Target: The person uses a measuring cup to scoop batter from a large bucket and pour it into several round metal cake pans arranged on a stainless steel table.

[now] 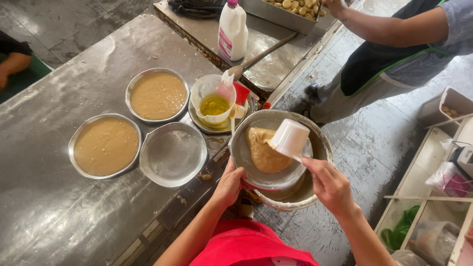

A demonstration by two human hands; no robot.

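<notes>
My left hand (228, 186) grips the near rim of a round metal pan (246, 165), fingers curled over the edge, thumb on the inside. The pan sits tilted over a big batter-smeared bucket (315, 189), which stands on the floor just off the edge of the steel surface (59, 216). My right hand (331, 186) holds a white plastic cup (289, 139) by its handle, closed tight round it, cup tipped mouth-down w/ its rim over the pan. A mound of tan batter (263, 150) lies in the pan, spread over the middle and left part; the rest of the pan's bottom is bare metal.

On the surface, left of my hands — three more round pans. The nearest one (173, 153) is empty & greased-looking, just beside the pan I hold. Left of it a pan (105, 146) full of batter, and behind, another full one (157, 95). These three sit close together, rims nearly touching.

Behind the pan I hold, a clear plastic tub (213, 101) w/ yellow oil in it and a white brush (226, 83) standing inside, on a metal plate. Further back a white plastic jug (233, 30) w/ a pink cap, and a long-handled spoon (261, 55) lying on a second, darker surface.

Another person (394, 49) in a dark apron stands at right, reaching toward a tray of small round pieces (290, 10). A second person's arm (12, 64) shows at far left.
</notes>
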